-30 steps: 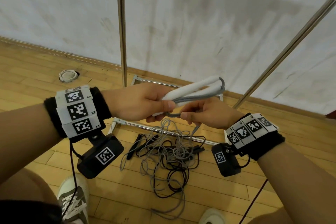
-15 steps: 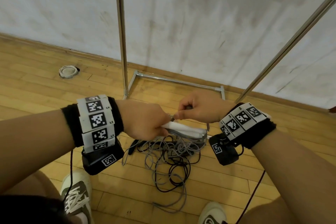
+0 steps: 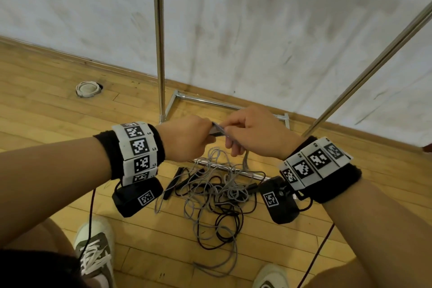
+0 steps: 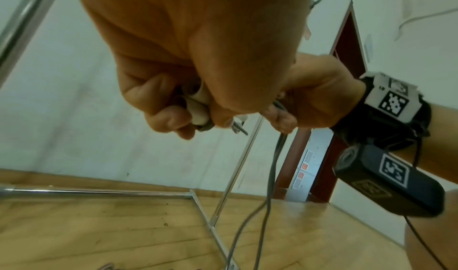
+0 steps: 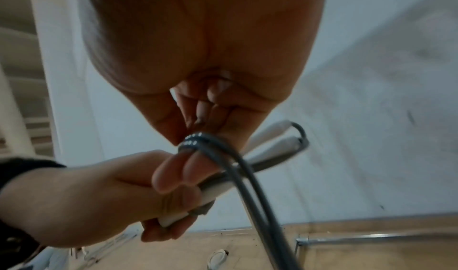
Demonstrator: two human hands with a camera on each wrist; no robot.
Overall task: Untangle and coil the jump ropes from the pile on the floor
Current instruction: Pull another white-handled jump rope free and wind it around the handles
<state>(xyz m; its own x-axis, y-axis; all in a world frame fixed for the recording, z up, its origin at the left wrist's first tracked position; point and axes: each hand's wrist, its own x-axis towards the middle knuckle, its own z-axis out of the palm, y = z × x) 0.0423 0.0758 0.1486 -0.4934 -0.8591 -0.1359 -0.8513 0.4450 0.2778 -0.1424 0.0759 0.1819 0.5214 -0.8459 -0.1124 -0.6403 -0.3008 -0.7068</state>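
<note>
Fingers (image 5: 173, 174) of the left hand (image 3: 184, 139) clench 2 white handles (image 5: 270, 137); right hand (image 3: 254, 133) pinches grey rope (image 5: 238, 168)

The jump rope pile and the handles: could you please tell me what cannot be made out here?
- Head view: white handles mostly hidden between left hand and right hand.
- Head view: how many ropes form the pile; strands overlap, too thin.
- Left wrist view: pile cut off by the bottom edge.
- Right wrist view: grey cord blurred; it leaves the bottom edge.
</note>
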